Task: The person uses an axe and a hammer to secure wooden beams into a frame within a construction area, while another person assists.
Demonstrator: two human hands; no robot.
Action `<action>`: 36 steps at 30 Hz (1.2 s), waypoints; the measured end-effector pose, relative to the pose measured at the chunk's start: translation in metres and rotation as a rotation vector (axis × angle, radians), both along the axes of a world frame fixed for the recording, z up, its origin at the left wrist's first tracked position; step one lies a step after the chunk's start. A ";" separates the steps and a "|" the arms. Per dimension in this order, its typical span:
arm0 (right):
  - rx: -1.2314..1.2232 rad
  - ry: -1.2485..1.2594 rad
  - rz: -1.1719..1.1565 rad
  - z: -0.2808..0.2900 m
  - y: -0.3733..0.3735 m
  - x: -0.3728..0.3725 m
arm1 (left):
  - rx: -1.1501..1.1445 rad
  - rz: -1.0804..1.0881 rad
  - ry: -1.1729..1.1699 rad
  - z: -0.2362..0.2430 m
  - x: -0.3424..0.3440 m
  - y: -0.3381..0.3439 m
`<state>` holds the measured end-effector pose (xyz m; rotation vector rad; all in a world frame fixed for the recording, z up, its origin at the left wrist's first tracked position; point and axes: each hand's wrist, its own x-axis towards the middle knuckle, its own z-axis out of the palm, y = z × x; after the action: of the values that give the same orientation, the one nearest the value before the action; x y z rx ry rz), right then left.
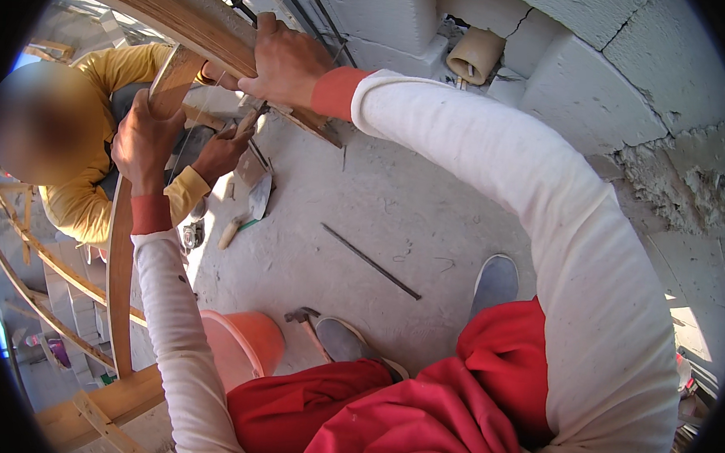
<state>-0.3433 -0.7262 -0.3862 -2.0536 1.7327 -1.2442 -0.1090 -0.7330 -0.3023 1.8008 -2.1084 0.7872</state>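
My left hand (147, 141) is closed around a narrow wooden board (121, 271) that stands at the left, bent by the lens. High in the view, my right hand (287, 63) grips the edge of a long wooden beam (165, 7), fingers partly hidden behind it. Opposite me, a person in yellow sleeves (93, 204) works at the same boards. One of that person's hands (223, 152) holds a tool I cannot make out, just below the beam; the other (219, 75) is by the board's upper end.
An orange bucket (262, 336) stands beside my left leg, with a hammer (302, 315) near my shoe. A metal rod (369, 260) and a trowel (259, 196) lie on the concrete floor. Pale block walls (590, 99) rise at right, with a tan pipe piece (475, 56); dark rebar (316, 11) stands behind the beam.
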 end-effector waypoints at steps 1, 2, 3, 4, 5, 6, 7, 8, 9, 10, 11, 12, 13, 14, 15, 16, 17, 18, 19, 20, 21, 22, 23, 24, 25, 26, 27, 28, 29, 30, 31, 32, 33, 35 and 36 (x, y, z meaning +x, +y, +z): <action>-0.001 0.001 -0.003 0.000 0.001 0.001 | -0.011 0.000 -0.004 0.000 -0.001 0.001; -0.003 0.001 -0.005 0.000 0.001 0.001 | -0.021 0.000 -0.007 0.000 -0.002 0.001; -0.034 0.003 -0.016 0.000 0.001 0.001 | -0.032 0.002 -0.011 0.000 -0.003 0.002; -0.064 0.006 -0.028 -0.001 0.002 0.001 | -0.024 0.009 -0.011 0.001 -0.004 0.002; -0.094 0.008 -0.039 -0.002 0.002 0.000 | -0.016 0.017 -0.012 0.001 -0.006 0.002; -0.085 0.003 -0.036 -0.003 0.001 0.000 | -0.008 0.025 -0.012 0.001 -0.006 0.001; -0.077 -0.002 -0.031 -0.003 0.001 0.000 | -0.007 0.027 -0.011 0.001 -0.006 0.001; -0.069 -0.008 -0.027 -0.002 0.001 0.000 | -0.005 0.029 -0.009 0.001 -0.006 0.001; -0.053 -0.009 -0.021 -0.002 0.001 0.001 | -0.004 0.031 -0.008 0.001 -0.005 0.001; -0.038 -0.011 -0.015 -0.001 0.001 0.001 | -0.002 0.034 -0.005 0.001 -0.005 0.002; -0.023 -0.013 -0.010 -0.001 0.001 0.000 | 0.001 0.036 -0.002 0.001 -0.006 0.003; -0.038 -0.009 -0.017 -0.001 0.002 0.001 | 0.003 0.037 0.002 0.001 -0.007 0.004; -0.053 -0.005 -0.024 -0.001 0.002 0.001 | -0.002 0.036 0.001 0.001 -0.006 0.003; -0.069 -0.002 -0.031 -0.001 0.002 0.001 | -0.007 0.034 0.000 0.001 -0.004 0.002; -0.062 -0.005 -0.024 -0.001 0.001 0.001 | -0.012 0.032 -0.001 0.000 -0.003 0.001; -0.054 -0.008 -0.017 -0.002 0.002 0.001 | -0.007 0.036 -0.002 0.001 -0.004 0.002; -0.046 -0.011 -0.010 -0.002 0.002 0.000 | -0.001 0.040 -0.003 0.001 -0.005 0.002; -0.044 -0.007 -0.010 -0.001 0.002 0.000 | 0.005 0.043 -0.004 0.001 -0.005 0.002; -0.042 -0.003 -0.011 -0.001 0.002 -0.001 | 0.006 0.044 -0.005 0.001 -0.006 0.002; -0.040 0.002 -0.012 -0.001 0.002 -0.001 | 0.008 0.045 -0.005 0.002 -0.007 0.002; -0.044 0.001 -0.014 -0.001 0.003 -0.001 | 0.010 0.045 -0.006 0.001 -0.007 0.002; -0.049 -0.001 -0.014 -0.001 0.003 -0.001 | 0.009 0.046 -0.005 0.002 -0.007 0.003; -0.054 -0.002 -0.015 -0.001 0.003 -0.001 | 0.008 0.047 -0.004 0.002 -0.008 0.003; -0.054 -0.009 -0.010 -0.001 0.003 -0.001 | 0.007 0.048 -0.003 0.002 -0.008 0.003; -0.053 -0.015 -0.006 -0.001 0.004 -0.001 | 0.004 0.044 -0.008 0.002 -0.007 0.003; -0.052 -0.021 -0.002 -0.001 0.004 -0.001 | 0.001 0.041 -0.012 0.001 -0.006 0.002; -0.053 -0.024 -0.002 -0.001 0.004 -0.001 | -0.002 0.038 -0.017 0.000 -0.005 0.002; -0.054 -0.028 0.000 -0.001 0.004 -0.001 | -0.006 0.037 -0.017 0.001 -0.005 0.002; -0.056 -0.032 0.002 0.000 0.005 -0.001 | -0.009 0.036 -0.018 0.001 -0.005 0.002; -0.052 -0.029 -0.001 0.000 0.005 -0.001 | -0.011 0.035 -0.018 0.001 -0.004 0.002; -0.048 -0.026 -0.004 0.000 0.006 -0.001 | -0.010 0.034 -0.016 0.001 -0.005 0.002; -0.044 -0.022 -0.007 0.000 0.006 -0.001 | -0.009 0.033 -0.015 0.001 -0.005 0.002; -0.050 -0.021 -0.009 0.000 0.006 -0.001 | -0.007 0.032 -0.014 0.002 -0.006 0.003; -0.061 -0.019 -0.014 0.001 0.006 -0.002 | -0.001 0.027 -0.008 0.001 -0.004 0.001; -0.047 -0.019 -0.006 0.000 0.006 -0.001 | 0.001 0.024 -0.005 0.000 -0.003 0.000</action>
<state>-0.3448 -0.7199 -0.3860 -2.0570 1.7186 -1.3136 -0.1115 -0.7329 -0.3018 1.8305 -2.0944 0.7971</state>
